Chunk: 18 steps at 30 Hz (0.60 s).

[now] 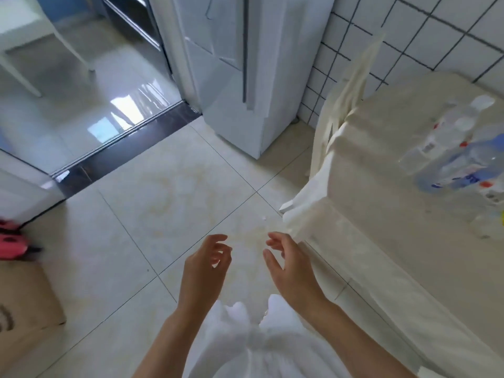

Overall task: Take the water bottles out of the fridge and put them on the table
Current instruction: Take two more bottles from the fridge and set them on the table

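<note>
both hands hang low in the middle of the view, over the tiled floor [169, 192], each empty with the fingers loosely curled and spread; the left hand [204, 264] shows its back, fingertips bent toward the right; the right hand [289, 264] faces it, thumb and fingers apart, close beside the near corner of the bench [381, 214] but not touching it; the two hands are near each other with a gap of floor between them; below them a white garment [245, 339] covers the person's front

to the right stands the bench, draped in a cream cloth — on its far right part the water bottles [458, 148] lie or lean together, clear plastic with blue and white labels and red marks, blurred, so their exact number cannot be told; a white chair back [351, 85] rises just beside the bench's far edge, against the white tiled wall [409, 31]

ahead, the white fridge [231, 72] stands with its door shut, a long grey handle running down it; left of it a dark threshold strip [122, 148] crosses the floor into a glossy room; at the lower left a cardboard box [24, 309] sits on the floor, a pink object [11, 238] just behind it
</note>
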{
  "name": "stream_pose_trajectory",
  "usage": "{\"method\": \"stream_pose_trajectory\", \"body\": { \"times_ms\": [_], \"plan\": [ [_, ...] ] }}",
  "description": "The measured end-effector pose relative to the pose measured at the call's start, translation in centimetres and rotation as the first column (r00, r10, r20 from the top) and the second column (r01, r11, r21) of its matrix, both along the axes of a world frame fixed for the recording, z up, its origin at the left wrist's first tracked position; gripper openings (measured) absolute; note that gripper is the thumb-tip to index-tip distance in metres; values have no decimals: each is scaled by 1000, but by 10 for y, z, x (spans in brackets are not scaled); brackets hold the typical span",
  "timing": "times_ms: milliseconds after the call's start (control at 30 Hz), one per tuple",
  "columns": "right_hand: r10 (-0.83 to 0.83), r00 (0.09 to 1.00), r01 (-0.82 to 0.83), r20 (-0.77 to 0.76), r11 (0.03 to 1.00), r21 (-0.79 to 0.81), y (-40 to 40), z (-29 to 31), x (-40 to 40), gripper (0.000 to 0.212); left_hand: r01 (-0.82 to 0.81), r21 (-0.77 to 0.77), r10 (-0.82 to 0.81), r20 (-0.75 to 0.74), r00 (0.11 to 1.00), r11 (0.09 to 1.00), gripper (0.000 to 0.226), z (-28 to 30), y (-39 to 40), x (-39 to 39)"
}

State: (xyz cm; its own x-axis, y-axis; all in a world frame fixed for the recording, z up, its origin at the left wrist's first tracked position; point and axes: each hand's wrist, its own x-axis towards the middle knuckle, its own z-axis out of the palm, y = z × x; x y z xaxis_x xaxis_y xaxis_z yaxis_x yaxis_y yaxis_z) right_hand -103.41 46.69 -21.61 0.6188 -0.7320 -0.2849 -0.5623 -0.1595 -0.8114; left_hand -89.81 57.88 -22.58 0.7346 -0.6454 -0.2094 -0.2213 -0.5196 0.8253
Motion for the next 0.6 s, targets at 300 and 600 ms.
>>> {"method": "stream_pose_trajectory", "body": {
  "times_ms": [300, 600],
  "plan": [
    [212, 976, -211, 47, 977, -26, 50, 2, 177, 29, -165, 53, 164, 30, 986, 985, 21, 2, 90, 154],
    [255, 965, -254, 60, 967, -28, 74, 8, 304, 30, -227, 53, 224, 62, 973, 972, 21, 11, 127, 290]
  ]
}}
